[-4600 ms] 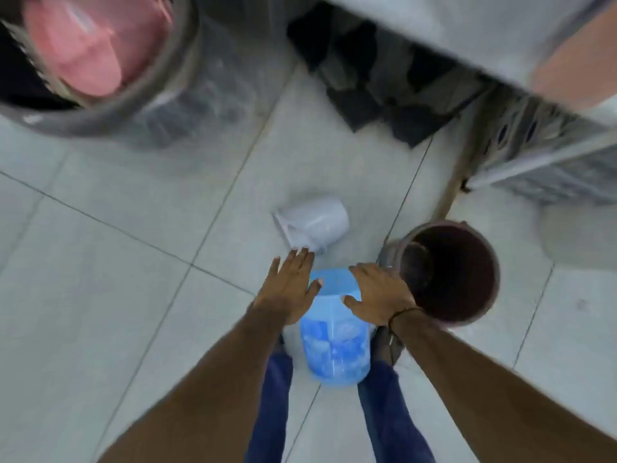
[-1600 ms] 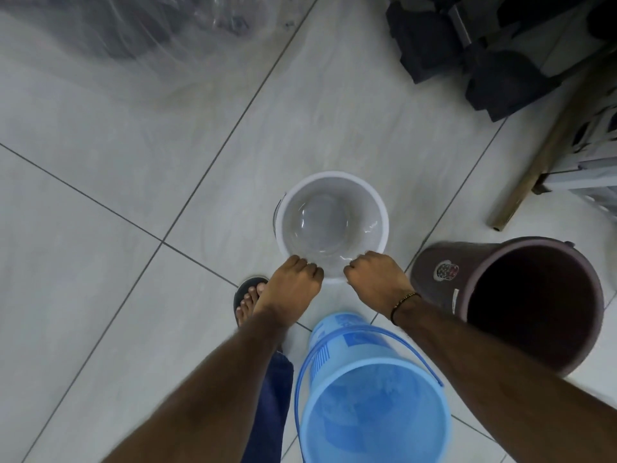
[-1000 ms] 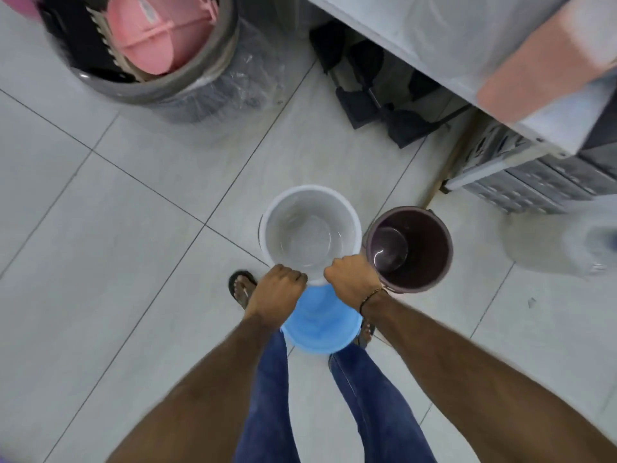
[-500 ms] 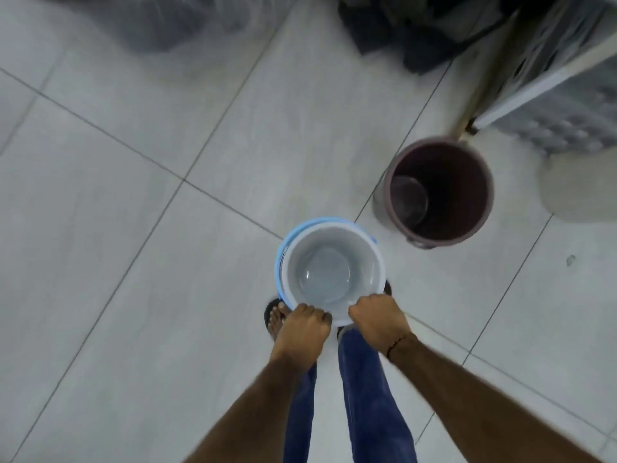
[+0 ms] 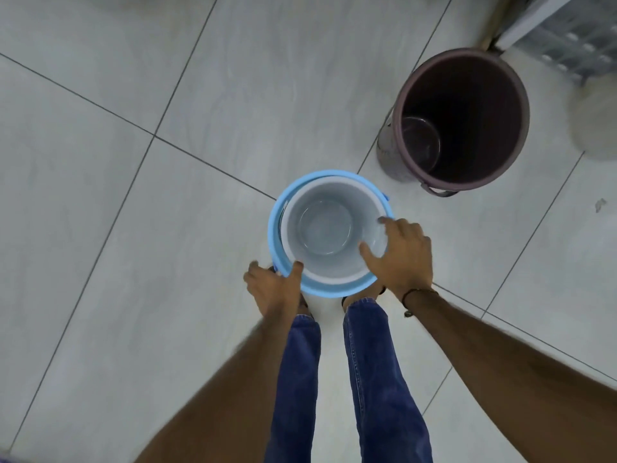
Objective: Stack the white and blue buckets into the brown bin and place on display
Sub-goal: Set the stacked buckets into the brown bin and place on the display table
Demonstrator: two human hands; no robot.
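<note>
The white bucket sits nested inside the blue bucket, both upright on the floor just in front of my feet. My left hand grips the blue bucket's near-left rim, thumb over the edge. My right hand rests on the near-right rim with fingers spread, the thumb reaching inside the white bucket. The brown bin stands upright and open to the upper right, apart from the buckets, with nothing inside it.
Grey floor tiles surround the buckets. A grey slatted crate and a wooden stick sit at the top right behind the bin. A pale rounded object lies at the right edge. My legs in jeans are below the buckets.
Both hands have left the white bucket's near rim. The left hand now holds the blue rim and the right hand has spread over the right side.
</note>
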